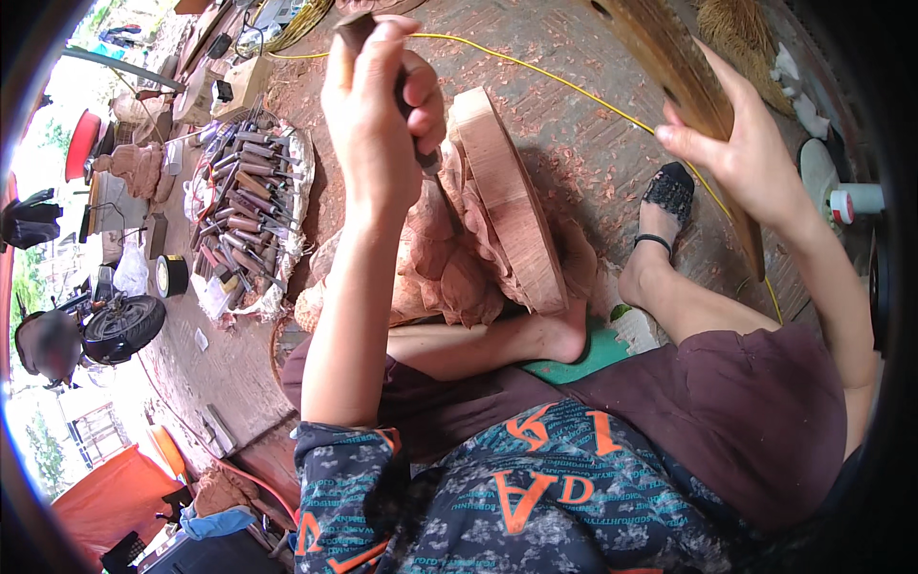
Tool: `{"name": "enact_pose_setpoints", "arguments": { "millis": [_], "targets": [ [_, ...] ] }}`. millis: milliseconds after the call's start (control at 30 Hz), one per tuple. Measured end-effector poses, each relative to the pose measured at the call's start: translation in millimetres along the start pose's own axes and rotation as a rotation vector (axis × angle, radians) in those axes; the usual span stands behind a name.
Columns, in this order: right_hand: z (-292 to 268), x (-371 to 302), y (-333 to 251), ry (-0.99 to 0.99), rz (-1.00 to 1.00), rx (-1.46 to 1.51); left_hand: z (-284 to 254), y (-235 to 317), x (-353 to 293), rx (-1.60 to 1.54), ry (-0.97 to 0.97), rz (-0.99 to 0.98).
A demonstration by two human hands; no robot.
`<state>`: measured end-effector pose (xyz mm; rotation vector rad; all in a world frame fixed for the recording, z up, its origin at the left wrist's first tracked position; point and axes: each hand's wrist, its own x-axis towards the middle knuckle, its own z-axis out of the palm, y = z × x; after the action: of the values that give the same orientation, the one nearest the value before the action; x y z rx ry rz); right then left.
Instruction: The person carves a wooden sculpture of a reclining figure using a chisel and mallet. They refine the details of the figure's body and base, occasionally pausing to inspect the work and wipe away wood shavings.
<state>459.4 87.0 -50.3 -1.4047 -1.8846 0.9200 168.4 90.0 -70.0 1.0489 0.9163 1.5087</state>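
A reddish wood carving [449, 273] lies by my folded leg, its surface cut in rounded folds and its thick flat base [512, 210] turned to the right. My left hand [378, 120] is closed round the dark handle of a chisel [427, 161]. The chisel's metal blade points down at the carved folds; I cannot tell whether the tip touches them. Up at the right, my right hand [732, 148] grips a long wooden bat [708, 100] with dark holes in it. The bat is raised apart from both chisel and carving, and its upper end runs out of view.
Many wooden-handled chisels [244, 196] lie on a pale cloth to the left. A yellow cable [535, 65] crosses the chip-strewn floor behind the carving and passes near my sandalled foot [666, 206]. A tape roll [172, 275] and a motorbike wheel [124, 330] are farther left.
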Motion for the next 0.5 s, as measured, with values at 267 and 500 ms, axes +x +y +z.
{"name": "enact_pose_setpoints", "arguments": {
  "millis": [267, 500],
  "targets": [
    [-45, 52, -56, -0.403, 0.034, 0.037, 17, -7, 8, 0.06, -0.039, -0.047],
    [12, 63, -78, -0.048, 0.105, -0.304, 10, -13, 11, 0.095, 0.01, -0.151]
  ]
}}
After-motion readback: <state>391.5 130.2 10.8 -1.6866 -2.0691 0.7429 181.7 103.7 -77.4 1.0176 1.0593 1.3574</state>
